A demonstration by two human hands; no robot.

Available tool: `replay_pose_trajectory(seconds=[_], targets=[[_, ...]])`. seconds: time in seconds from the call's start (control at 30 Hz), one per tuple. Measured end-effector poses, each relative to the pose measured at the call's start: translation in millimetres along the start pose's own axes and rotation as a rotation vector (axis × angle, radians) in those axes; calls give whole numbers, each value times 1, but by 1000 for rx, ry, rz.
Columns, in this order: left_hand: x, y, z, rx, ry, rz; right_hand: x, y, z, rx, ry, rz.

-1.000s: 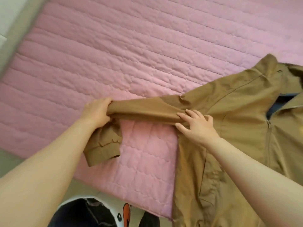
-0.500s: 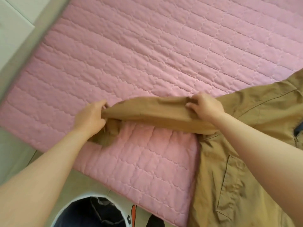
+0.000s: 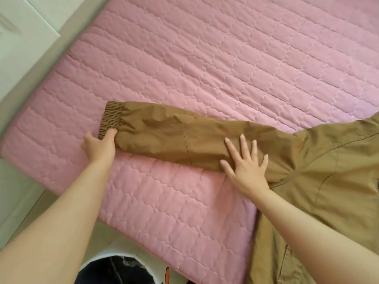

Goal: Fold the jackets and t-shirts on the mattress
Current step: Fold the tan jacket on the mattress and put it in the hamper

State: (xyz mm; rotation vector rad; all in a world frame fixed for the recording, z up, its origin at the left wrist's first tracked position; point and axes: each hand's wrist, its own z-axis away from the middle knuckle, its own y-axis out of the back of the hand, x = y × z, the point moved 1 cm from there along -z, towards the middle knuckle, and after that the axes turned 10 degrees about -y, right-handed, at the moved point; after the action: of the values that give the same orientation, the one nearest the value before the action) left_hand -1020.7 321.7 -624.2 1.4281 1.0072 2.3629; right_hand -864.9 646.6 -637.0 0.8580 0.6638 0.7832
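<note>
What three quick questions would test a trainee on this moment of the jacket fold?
1. True or false: the right hand lies flat, fingers spread, on the sleeve.
2. The left hand holds the sleeve at: A the elastic cuff, B the shoulder, C the collar.
3. Fill in: the jacket lies on a ___ quilted mattress.
Key: 1 true; 2 A; 3 pink.

The tan woven jacket (image 3: pixel 328 181) runs off the right and bottom edges; only one sleeve and part of its body show. The left hand (image 3: pixel 100 144) has its fingertips out of sight beneath the ribbed brown cuff (image 3: pixel 111 117). The white round basket (image 3: pixel 102 255) is cropped at the bottom edge, and its dark contents cannot be made out.
</note>
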Motion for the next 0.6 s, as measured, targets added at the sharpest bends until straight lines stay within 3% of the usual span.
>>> replay_pose_trajectory(seconds=[0.07,0.17,0.33,0.43,0.6], targets=[[-1,-4,-6,-52,71,176,-4,-16,1,-210,-19,76],[6,-11,-12,-206,108,308,-17,-21,-1,-318,39,114],[39,-16,17,-176,-121,181,-43,-12,8,-379,115,-9],[66,-28,74,-187,-277,138,-68,3,23,-364,153,-299],[102,-63,180,-408,-523,126,-82,31,36,-130,97,-876]])
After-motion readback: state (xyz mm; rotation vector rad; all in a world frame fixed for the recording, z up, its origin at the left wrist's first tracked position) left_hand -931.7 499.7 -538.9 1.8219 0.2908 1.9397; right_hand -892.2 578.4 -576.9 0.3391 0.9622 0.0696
